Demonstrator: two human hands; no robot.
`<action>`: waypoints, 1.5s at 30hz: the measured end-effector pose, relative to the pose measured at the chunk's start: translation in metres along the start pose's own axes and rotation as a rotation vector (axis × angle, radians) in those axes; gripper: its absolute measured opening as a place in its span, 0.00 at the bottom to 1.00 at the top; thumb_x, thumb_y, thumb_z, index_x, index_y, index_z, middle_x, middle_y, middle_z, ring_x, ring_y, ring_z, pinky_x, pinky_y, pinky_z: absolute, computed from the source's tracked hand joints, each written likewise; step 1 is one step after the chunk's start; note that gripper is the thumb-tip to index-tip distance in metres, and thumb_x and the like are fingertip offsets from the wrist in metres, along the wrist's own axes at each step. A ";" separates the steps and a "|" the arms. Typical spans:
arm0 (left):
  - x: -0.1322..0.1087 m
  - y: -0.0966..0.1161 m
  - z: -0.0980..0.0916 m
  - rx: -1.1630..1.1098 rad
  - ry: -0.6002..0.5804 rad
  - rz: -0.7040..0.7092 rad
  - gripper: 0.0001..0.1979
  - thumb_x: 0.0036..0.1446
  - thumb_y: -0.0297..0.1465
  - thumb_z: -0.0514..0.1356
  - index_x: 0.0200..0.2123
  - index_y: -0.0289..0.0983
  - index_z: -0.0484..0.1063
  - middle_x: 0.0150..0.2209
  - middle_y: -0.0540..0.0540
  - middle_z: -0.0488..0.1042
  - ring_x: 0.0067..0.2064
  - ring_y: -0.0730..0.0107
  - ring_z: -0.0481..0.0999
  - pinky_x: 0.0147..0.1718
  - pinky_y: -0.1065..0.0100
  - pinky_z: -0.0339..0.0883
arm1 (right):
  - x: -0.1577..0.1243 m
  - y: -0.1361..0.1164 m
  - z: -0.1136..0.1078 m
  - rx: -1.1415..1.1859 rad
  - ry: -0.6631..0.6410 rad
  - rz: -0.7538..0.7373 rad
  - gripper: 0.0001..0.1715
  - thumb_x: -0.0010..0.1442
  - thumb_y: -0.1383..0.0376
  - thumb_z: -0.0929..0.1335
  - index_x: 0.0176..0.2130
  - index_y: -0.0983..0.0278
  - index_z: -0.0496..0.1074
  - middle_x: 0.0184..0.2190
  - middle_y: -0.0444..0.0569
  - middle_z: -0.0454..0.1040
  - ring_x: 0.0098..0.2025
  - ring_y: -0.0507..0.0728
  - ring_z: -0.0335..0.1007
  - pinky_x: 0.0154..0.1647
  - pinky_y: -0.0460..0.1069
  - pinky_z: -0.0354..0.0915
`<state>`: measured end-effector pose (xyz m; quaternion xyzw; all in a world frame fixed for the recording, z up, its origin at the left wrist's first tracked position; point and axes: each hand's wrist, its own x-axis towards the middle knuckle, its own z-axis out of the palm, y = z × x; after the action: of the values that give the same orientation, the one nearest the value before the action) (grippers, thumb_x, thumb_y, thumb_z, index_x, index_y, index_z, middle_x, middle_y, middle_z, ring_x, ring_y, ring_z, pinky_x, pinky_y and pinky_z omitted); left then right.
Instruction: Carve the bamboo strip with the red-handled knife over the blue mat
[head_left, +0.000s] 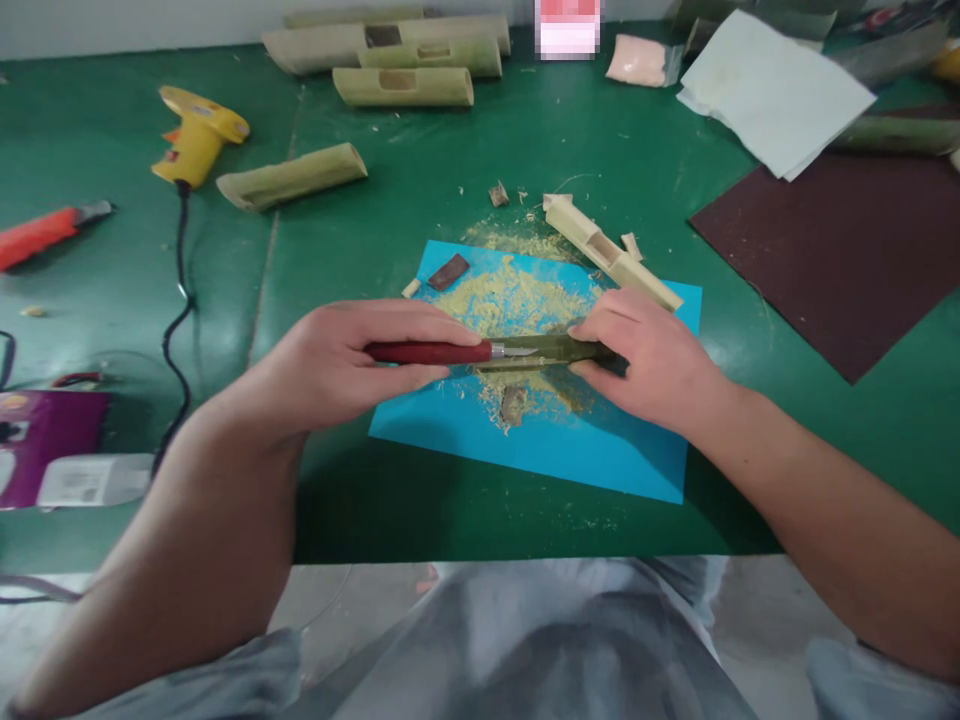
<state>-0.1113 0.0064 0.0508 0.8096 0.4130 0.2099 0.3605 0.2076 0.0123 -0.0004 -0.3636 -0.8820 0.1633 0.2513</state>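
Note:
My left hand (pixel 352 360) is closed around the red handle of a carving knife (pixel 450 352). Its short blade lies against a green bamboo strip (pixel 555 350). My right hand (pixel 645 360) pinches that strip at its right end, fingers wrapped round it. Both hands hover over a blue sheet (pixel 600 450) covered with pale bamboo shavings (pixel 510 300). A carved pale bamboo piece (pixel 607 252) with a rectangular hole lies at the sheet's far right corner.
Several cut bamboo tubes (pixel 405 60) lie at the back and one (pixel 292 178) lies nearer. A yellow glue gun (pixel 196 135) and its cord sit on the left of the green mat (pixel 450 160), beside an orange cutter (pixel 45 232). Dark sandpaper (pixel 840 250) and white paper (pixel 772 90) lie right.

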 end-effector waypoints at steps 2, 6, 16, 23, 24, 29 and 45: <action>0.001 0.000 0.000 0.033 -0.005 0.039 0.13 0.63 0.30 0.67 0.51 0.44 0.82 0.50 0.49 0.84 0.49 0.72 0.82 0.53 0.74 0.74 | 0.000 0.000 0.000 0.012 -0.004 0.006 0.04 0.64 0.65 0.69 0.41 0.61 0.73 0.41 0.53 0.75 0.46 0.62 0.71 0.47 0.58 0.69; 0.001 0.002 0.001 -0.008 -0.003 -0.013 0.15 0.63 0.31 0.66 0.53 0.42 0.81 0.49 0.47 0.84 0.48 0.71 0.84 0.50 0.73 0.76 | 0.000 0.000 -0.001 0.029 -0.010 0.019 0.05 0.64 0.65 0.70 0.41 0.61 0.74 0.41 0.52 0.75 0.46 0.63 0.71 0.47 0.58 0.69; 0.003 0.001 0.001 0.034 0.001 0.060 0.15 0.63 0.30 0.66 0.53 0.46 0.81 0.50 0.48 0.84 0.48 0.69 0.82 0.50 0.70 0.75 | 0.000 -0.001 -0.001 0.029 -0.011 0.019 0.05 0.64 0.65 0.69 0.42 0.61 0.74 0.41 0.52 0.75 0.46 0.62 0.71 0.46 0.58 0.69; 0.005 0.003 0.001 0.022 -0.021 0.052 0.15 0.64 0.30 0.65 0.54 0.44 0.81 0.49 0.47 0.84 0.46 0.69 0.82 0.49 0.70 0.74 | 0.001 -0.001 0.000 0.022 0.001 0.006 0.05 0.64 0.64 0.69 0.42 0.62 0.74 0.41 0.52 0.74 0.46 0.62 0.70 0.46 0.58 0.68; 0.005 0.003 0.002 0.036 -0.018 0.077 0.15 0.64 0.30 0.66 0.54 0.44 0.81 0.49 0.47 0.83 0.46 0.70 0.81 0.49 0.70 0.73 | 0.001 -0.001 0.000 0.026 0.003 0.007 0.05 0.64 0.65 0.69 0.42 0.62 0.74 0.41 0.52 0.74 0.45 0.62 0.70 0.46 0.58 0.68; 0.007 0.002 0.002 0.072 -0.018 0.116 0.15 0.64 0.30 0.65 0.53 0.45 0.81 0.47 0.47 0.83 0.44 0.69 0.81 0.47 0.69 0.73 | 0.001 -0.002 0.000 0.044 0.001 0.029 0.04 0.63 0.65 0.69 0.41 0.61 0.74 0.41 0.52 0.74 0.45 0.62 0.70 0.46 0.58 0.68; 0.010 0.000 0.003 0.047 -0.053 0.126 0.17 0.65 0.30 0.64 0.57 0.46 0.78 0.46 0.47 0.83 0.44 0.68 0.81 0.45 0.65 0.73 | 0.001 -0.003 -0.002 0.049 -0.022 0.043 0.05 0.64 0.64 0.69 0.42 0.61 0.74 0.42 0.53 0.75 0.47 0.63 0.71 0.47 0.60 0.69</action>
<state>-0.1037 0.0131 0.0487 0.8474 0.3565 0.2008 0.3384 0.2067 0.0115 0.0026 -0.3744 -0.8723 0.1943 0.2472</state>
